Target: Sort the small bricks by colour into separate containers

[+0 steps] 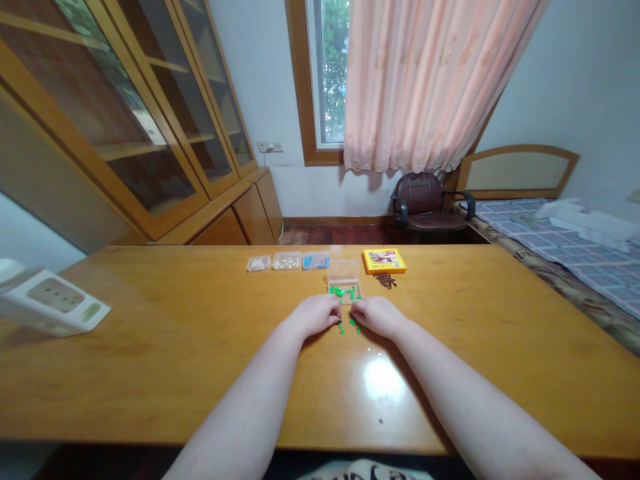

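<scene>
My left hand [319, 315] rests near the table's middle, its fingers curled together just in front of a small clear plastic box. My right hand [376, 316] mirrors it on the other side, thumb and fingertips pinched. Whatever lies between the fingertips of either hand is too small to tell. The clear box has its lid [344, 270] raised at the back and holds several small green plastic pieces [339, 291]. A few more loose green pieces [354, 323] lie on the tabletop below and between my hands.
Behind stand clear boxes of blue pieces [317, 261], whitish pieces [287, 261] and another pale lot [259, 264]. A yellow box [384, 261] has brown pieces [386, 281] before it. A white appliance [50, 300] occupies the left of the wooden table [200, 373].
</scene>
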`<state>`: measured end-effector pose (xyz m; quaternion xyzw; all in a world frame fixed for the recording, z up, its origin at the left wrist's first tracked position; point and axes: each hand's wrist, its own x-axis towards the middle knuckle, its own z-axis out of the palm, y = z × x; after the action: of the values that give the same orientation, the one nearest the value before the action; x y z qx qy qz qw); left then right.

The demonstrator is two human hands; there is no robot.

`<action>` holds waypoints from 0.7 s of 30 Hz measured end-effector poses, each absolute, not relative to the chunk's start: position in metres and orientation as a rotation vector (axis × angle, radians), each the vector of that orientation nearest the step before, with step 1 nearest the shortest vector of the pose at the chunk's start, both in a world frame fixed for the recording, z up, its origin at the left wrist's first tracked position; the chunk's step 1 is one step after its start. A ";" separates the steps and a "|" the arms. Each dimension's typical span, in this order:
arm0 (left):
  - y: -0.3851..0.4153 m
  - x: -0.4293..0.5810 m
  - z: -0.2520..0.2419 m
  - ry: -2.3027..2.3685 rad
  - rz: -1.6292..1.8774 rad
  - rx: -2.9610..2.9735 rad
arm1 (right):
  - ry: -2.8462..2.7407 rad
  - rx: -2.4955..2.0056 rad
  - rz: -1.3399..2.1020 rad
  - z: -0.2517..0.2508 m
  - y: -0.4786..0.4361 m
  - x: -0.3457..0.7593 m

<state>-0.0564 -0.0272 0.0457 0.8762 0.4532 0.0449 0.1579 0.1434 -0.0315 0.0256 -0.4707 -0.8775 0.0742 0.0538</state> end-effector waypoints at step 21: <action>-0.029 -0.053 0.045 1.343 0.197 2.493 | -2.658 -1.383 0.336 0.031 -0.030 0.154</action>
<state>-0.0528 -0.0291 0.0454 0.8682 0.4678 0.0686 0.1508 0.1540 -0.0298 0.0312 -0.4577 -0.8799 0.1111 0.0634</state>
